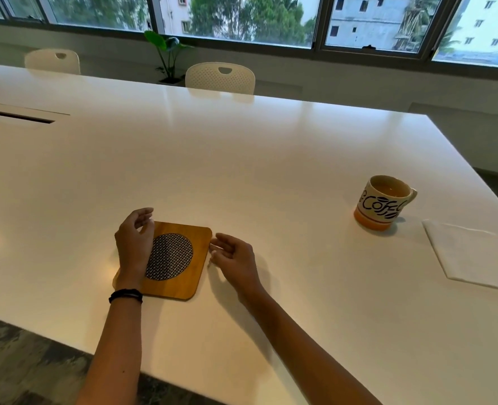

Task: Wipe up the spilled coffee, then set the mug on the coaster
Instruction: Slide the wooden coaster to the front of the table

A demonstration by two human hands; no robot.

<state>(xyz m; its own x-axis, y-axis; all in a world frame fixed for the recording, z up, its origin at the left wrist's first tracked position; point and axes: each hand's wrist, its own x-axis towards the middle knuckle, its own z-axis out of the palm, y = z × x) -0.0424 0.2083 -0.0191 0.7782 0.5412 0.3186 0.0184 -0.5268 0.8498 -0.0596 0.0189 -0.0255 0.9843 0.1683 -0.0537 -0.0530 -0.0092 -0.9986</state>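
A square wooden coaster (pixel 183 276) with a dark patterned round inset lies flat on the white table (pixel 242 159) near its front edge. My left hand (pixel 133 244) hovers over the coaster's left side, fingers curled and apart, holding nothing. My right hand (pixel 234 258) rests just off the coaster's right edge, fingertips close to it, empty too. A cream and orange mug (pixel 383 204) printed with "Coffee" stands upright far to the right, some coffee inside. A folded white napkin (pixel 475 255) lies right of the mug. I see no spill on the table.
Two white chairs (pixel 220 77) stand along the table's far side, with a potted plant (pixel 167 54) between them by the window. A cable slot (pixel 17 116) is set in the table at the left. The table's right edge runs close behind the napkin.
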